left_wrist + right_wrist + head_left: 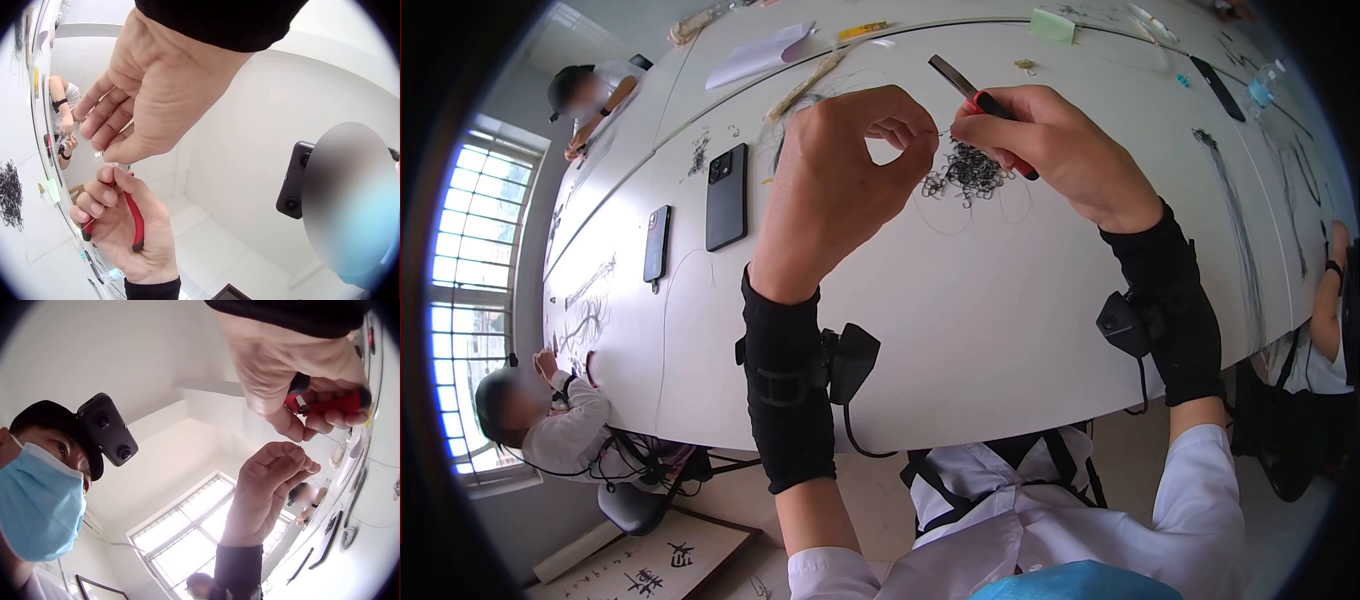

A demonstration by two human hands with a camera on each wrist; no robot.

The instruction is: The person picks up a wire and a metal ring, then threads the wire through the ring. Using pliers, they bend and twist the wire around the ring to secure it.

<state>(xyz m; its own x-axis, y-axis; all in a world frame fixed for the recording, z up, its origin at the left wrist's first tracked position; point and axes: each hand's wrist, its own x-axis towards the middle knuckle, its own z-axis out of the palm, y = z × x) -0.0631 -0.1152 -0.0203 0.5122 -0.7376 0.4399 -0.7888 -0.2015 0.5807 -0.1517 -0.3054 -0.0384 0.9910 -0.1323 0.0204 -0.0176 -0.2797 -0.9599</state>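
Note:
Over the white table, my left hand (840, 180) (175, 87) (265, 487) pinches a fine wire between thumb and forefinger. My right hand (1070, 150) (140, 244) (281, 369) holds red-and-black pliers (955, 76) (135, 219) (340, 407) in its palm, their metal nose pointing up and away in the head view. Its thumb and forefinger tips meet at the wire, just beside the left fingertips. What exactly lies between the tips is too small to tell. A heap of small dark curled pieces (972, 175) (10, 197) lies on the table below the hands.
Two dark phones (727, 197) (657, 243) lie left of my left arm. Beyond my hands are a pale bundle (805, 86), papers (760, 56) and a green note (1052, 26). Long dark strands (1235, 220) and a bottle (1264, 84) are at right. Other people sit around the table.

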